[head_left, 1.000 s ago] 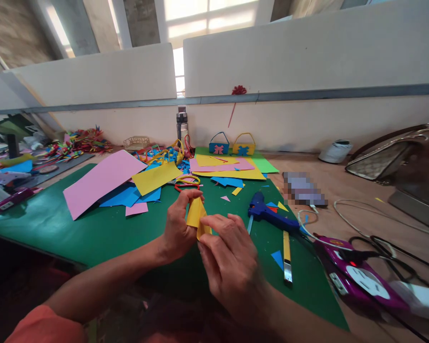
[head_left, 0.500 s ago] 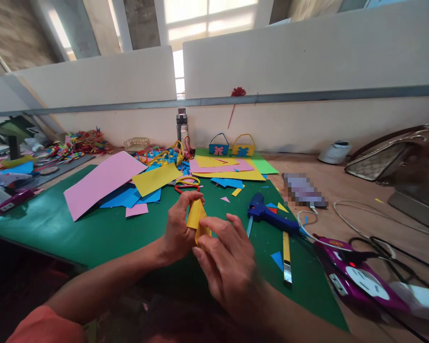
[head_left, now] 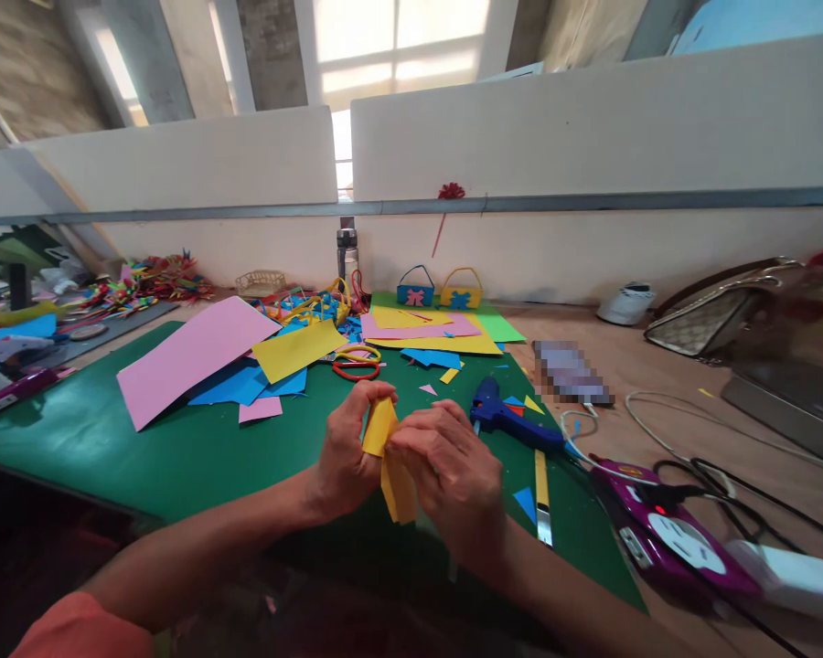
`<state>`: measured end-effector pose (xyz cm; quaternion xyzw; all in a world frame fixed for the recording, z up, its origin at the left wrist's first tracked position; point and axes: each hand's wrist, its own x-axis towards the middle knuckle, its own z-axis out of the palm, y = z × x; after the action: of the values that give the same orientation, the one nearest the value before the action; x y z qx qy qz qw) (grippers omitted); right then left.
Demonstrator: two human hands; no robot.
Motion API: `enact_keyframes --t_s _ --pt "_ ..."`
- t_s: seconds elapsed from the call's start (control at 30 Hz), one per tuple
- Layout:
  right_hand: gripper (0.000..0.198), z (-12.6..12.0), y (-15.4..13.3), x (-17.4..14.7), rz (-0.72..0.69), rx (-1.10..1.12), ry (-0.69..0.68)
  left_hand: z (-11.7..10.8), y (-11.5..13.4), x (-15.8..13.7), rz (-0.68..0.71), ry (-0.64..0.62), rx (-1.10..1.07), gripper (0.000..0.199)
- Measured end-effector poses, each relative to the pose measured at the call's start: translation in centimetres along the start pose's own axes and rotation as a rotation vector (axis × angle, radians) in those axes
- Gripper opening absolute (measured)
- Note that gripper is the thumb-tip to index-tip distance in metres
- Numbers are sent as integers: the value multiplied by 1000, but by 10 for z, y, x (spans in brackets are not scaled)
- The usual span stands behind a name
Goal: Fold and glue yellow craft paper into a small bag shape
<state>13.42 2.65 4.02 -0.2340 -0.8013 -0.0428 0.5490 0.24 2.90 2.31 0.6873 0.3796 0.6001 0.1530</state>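
Note:
Between my hands, above the green mat's near side, is a folded piece of yellow craft sheet [head_left: 399, 489]. My left hand [head_left: 348, 448] is closed on its upper end, thumb on top. My right hand [head_left: 453, 466] pinches the sheet's right edge with fingers bent together. The sheet's lower part hangs down between the two hands; fingers hide some of its folds. Beyond my hands lie scissors with red and yellow handles [head_left: 357, 370]. To the right of my right hand are a blue glue gun [head_left: 514, 416] and a yellow utility knife [head_left: 542, 498].
Pink [head_left: 196, 356], yellow and blue sheets cover the green mat's [head_left: 151, 466] left side. Two small handbags, blue [head_left: 415, 294] and yellow [head_left: 461, 297], stand at the back. A purple power strip [head_left: 672, 539] with cables, a phone [head_left: 571, 372] and a bag [head_left: 706, 315] lie right.
The yellow sheet's lower part now hangs further down, showing more of its length. My right hand's fingers have drawn together at its edge. The view has tilted slightly.

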Motion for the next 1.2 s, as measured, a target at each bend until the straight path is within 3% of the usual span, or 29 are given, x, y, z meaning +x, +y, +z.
enact_keyframes --t_s 0.1,0.3,0.47,0.8,1.2 --pt "10 1 1 0 3 -49 28 -1 0 0 14 0 -9 28" --pt "21 6 3 -5 -33 -165 16 -1 1 0 12 8 -20 27" --pt "24 8 4 -9 0 -188 -10 -1 -2 -2 4 1 -34 31" --pt "26 7 7 -6 -69 -210 -46 0 -5 -4 5 -20 -72 36" --pt "31 8 -3 -11 -57 -188 -40 0 -2 -1 -51 -9 -17 20"
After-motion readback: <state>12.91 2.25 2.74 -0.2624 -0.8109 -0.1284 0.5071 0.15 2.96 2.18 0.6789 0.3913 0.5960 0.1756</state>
